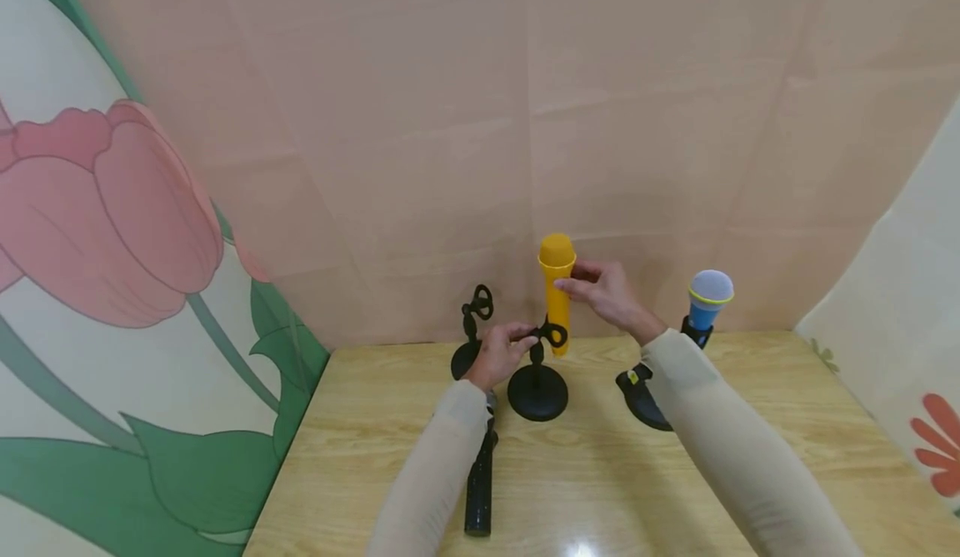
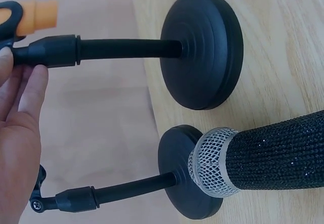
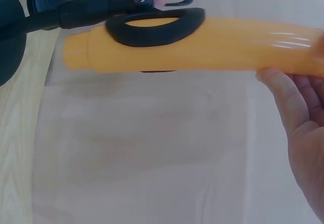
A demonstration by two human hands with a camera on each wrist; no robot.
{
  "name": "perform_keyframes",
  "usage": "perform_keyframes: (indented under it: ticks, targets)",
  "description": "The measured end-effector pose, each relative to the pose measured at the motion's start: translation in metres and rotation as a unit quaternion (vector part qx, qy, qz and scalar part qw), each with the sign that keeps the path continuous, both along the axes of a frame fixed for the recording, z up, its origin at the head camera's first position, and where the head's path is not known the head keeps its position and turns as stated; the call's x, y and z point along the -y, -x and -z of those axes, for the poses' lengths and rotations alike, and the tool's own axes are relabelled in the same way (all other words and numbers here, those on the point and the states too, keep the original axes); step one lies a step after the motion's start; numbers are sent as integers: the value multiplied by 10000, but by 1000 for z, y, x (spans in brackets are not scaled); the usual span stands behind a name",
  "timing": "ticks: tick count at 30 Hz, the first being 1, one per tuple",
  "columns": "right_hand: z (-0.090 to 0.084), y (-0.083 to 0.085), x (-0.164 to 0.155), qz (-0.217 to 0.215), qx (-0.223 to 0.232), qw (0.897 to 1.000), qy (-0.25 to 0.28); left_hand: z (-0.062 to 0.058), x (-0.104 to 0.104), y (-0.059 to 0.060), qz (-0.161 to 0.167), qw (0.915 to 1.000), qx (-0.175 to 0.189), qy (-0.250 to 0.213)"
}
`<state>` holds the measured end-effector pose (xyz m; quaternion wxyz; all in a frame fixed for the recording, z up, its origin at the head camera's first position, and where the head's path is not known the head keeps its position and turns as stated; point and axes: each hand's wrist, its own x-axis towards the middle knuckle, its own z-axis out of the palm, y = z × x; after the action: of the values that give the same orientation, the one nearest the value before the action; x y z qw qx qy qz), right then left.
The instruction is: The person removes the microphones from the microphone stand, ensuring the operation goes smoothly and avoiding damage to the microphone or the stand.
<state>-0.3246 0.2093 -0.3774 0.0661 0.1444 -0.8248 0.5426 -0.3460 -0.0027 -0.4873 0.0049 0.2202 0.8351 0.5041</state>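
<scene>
My right hand (image 1: 607, 294) pinches a yellow microphone (image 1: 557, 278) by its upper body, head up, behind the table's far part. Its lower end overlaps the ring clip (image 3: 157, 37) of a black microphone stand (image 1: 537, 394); whether the ring fully encircles it I cannot tell. Just under that clip, my left hand (image 1: 498, 355) grips the top of the stand, fingertips around its neck (image 2: 55, 51). The stand's round base is on the table. Below my left hand lies a black glittery microphone (image 2: 278, 153) with a silver mesh head, partly hidden by my sleeve in the head view.
Another black stand (image 1: 465, 361) with a bare clip stands behind my left hand. To the right, a blue microphone (image 1: 703, 315) with a pale head sits in a third stand (image 1: 647, 403), partly covered by my right sleeve. A pinkish cloth backdrop (image 1: 420, 165) rises behind the wooden table (image 1: 360, 449).
</scene>
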Motion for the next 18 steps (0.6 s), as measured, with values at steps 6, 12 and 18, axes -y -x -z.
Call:
perform_keyframes:
  ticks: [6,12,18]
  targets:
    - [-9,1,-1,-25,-110,9999,-19,1,-2,1,26,10000,-33,-69]
    - [-15,2,0,-26,-160,9998,-78,1,-2,0,-36,9999,131,-48]
    - [-27,3,-2,-37,-351,9993,-89,-1,-1,-2,-93,9997,208,17]
